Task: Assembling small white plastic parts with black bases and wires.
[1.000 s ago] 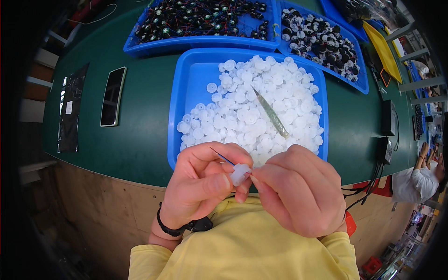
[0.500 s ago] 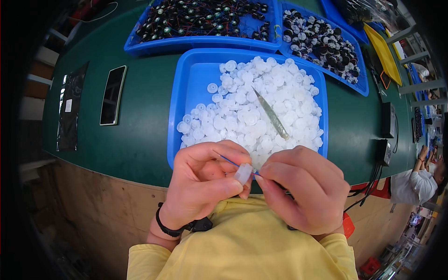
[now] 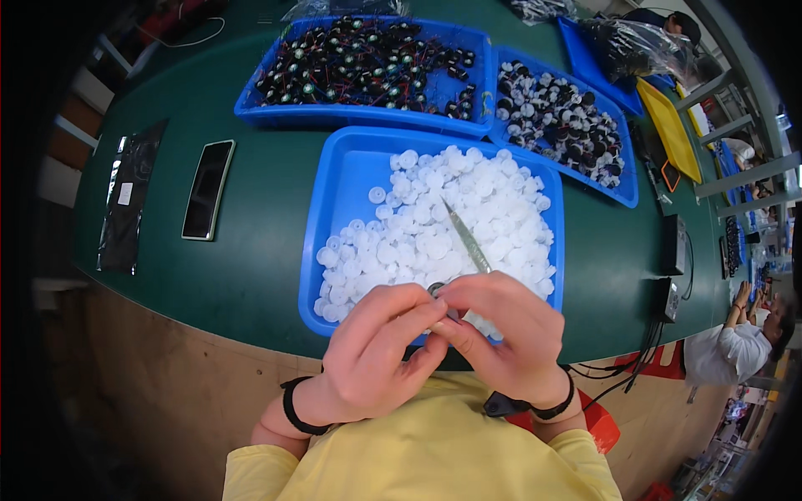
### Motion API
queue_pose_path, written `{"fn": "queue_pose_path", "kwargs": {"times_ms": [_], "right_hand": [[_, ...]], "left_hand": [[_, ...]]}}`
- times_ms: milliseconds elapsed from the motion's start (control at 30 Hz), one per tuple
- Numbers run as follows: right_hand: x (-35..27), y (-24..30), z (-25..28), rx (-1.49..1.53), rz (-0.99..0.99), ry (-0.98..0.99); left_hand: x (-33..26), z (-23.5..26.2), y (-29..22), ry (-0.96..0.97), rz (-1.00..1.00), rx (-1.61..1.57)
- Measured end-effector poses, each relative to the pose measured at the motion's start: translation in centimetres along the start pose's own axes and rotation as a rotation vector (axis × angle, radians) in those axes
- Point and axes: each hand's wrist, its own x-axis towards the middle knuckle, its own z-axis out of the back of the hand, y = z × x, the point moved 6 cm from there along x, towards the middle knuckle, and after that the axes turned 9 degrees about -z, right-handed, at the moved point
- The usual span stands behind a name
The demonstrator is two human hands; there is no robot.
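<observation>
Over the near edge of a blue tray (image 3: 321,209), my left hand (image 3: 380,351) and my right hand (image 3: 510,334) meet fingertip to fingertip. Both are closed on a small round dark part (image 3: 436,288); its top shows between the fingers, the rest is covered. Whether a white plastic cap is still in the fingers cannot be seen. Just beyond the hands, translucent white plastic caps (image 3: 418,225) lie heaped in the tray. On the heap rests a slim, pointed greenish tool (image 3: 466,238).
Behind stands a blue tray (image 3: 276,117) of dark round parts with wires; to its right, another (image 3: 614,188) holds black-and-white parts. A phone (image 3: 209,190) and a black plastic bag (image 3: 125,209) lie at left. Black boxes (image 3: 675,245) with cables stand right. Another person (image 3: 723,351) sits far right.
The white cap and blue wire no longer show; a dark round part now sits between my fingertips. My hands have closed together, and the view has shifted so the trays appear lower.
</observation>
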Motion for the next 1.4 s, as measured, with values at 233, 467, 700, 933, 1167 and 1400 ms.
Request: {"fn": "queue_pose_path", "kwargs": {"times_ms": [233,467,700,933,1167,1400], "right_hand": [[-1.9,-0.3,0.9,-0.276,0.24,-0.253],[-1.9,-1.9,1.1,0.165,0.014,-0.148],[-1.5,-0.8,1.0,0.246,0.006,0.046],[-2.5,0.1,2.0,-0.098,0.207,-0.048],[-3.7,0.8,1.8,-0.061,0.168,-0.213],[-2.5,-0.5,1.4,0.293,0.092,-0.01]], "left_hand": [[-0.7,-1.3,0.1,0.024,-0.007,0.055],[-2.6,-2.9,2.8,-0.013,0.856,-1.174],[-3.7,-2.6,3.0,0.187,0.922,-1.289],[-4.3,-2.8,2.6,0.179,0.911,-1.249],[-2.8,-1.7,1.3,0.09,0.56,-0.828],[-3.5,-1.7,1.7,0.0,0.671,-1.102]]}}
